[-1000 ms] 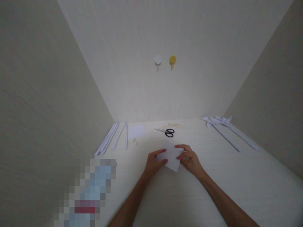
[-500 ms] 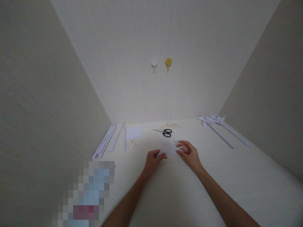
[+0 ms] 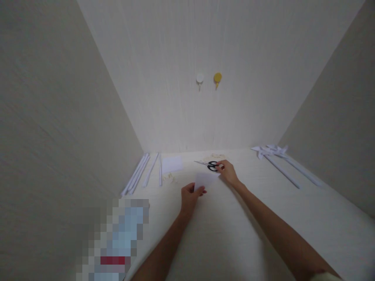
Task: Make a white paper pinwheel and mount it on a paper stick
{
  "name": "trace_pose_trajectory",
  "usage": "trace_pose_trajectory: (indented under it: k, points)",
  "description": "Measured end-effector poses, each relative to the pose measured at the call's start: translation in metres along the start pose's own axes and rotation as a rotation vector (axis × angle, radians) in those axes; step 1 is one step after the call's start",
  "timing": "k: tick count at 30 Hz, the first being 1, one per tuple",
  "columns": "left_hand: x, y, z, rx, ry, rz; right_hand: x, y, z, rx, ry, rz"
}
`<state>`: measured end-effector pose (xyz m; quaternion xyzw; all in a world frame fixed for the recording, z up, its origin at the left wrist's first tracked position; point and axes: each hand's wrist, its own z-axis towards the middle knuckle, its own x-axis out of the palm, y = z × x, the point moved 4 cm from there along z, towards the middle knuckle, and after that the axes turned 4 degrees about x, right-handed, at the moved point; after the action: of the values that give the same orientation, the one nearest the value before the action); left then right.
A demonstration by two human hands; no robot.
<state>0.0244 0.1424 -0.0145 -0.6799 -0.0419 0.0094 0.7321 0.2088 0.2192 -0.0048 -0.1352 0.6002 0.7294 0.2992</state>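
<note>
My left hand (image 3: 191,196) pinches a white piece of paper (image 3: 203,180) between thumb and fingers. The paper looks folded to a triangle, with one point reaching right. At the black handles of a pair of scissors (image 3: 211,166), my right hand (image 3: 228,171) has its thumb and fingers closed on the right end of the loops. The scissors lie on the table with their blades pointing left, just beyond the paper.
On the white table (image 3: 222,234), rolled paper sticks (image 3: 137,173), a paper square (image 3: 172,164) and small pale bands (image 3: 170,178) lie left. More pale bands (image 3: 218,156) are behind the scissors. Paper pinwheels (image 3: 269,150) on sticks lie right. Two hooks (image 3: 217,78) are on the wall.
My right hand has left the paper and moved up to the scissors' handles. My left hand keeps the paper, which now stands more upright. The view has shifted slightly.
</note>
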Motion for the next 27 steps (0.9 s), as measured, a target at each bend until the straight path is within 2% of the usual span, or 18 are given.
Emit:
trace_pose_trajectory:
  k: [3,6,13,19,23,26,27]
  points:
    - [-0.002,0.000,0.002,-0.024,-0.017,-0.057,0.009,0.005,0.019,-0.022,0.065,-0.109]
    - [-0.002,0.000,0.003,-0.036,-0.017,-0.118,0.013,0.005,0.025,-0.004,0.114,-0.182]
    - [-0.002,0.000,0.004,-0.042,0.002,-0.160,0.008,-0.007,0.015,0.121,0.137,-0.163]
    - [-0.002,0.005,0.008,-0.044,-0.033,-0.196,-0.023,-0.027,-0.019,0.236,0.061,0.088]
    - [-0.001,0.007,0.015,-0.044,-0.088,-0.237,-0.038,-0.027,-0.057,0.276,0.109,0.365]
    - [0.002,0.006,0.018,-0.049,-0.106,-0.290,-0.041,-0.020,-0.085,0.276,0.151,0.525]
    - [0.003,0.006,0.019,-0.054,-0.101,-0.306,-0.039,-0.018,-0.092,0.294,0.179,0.663]
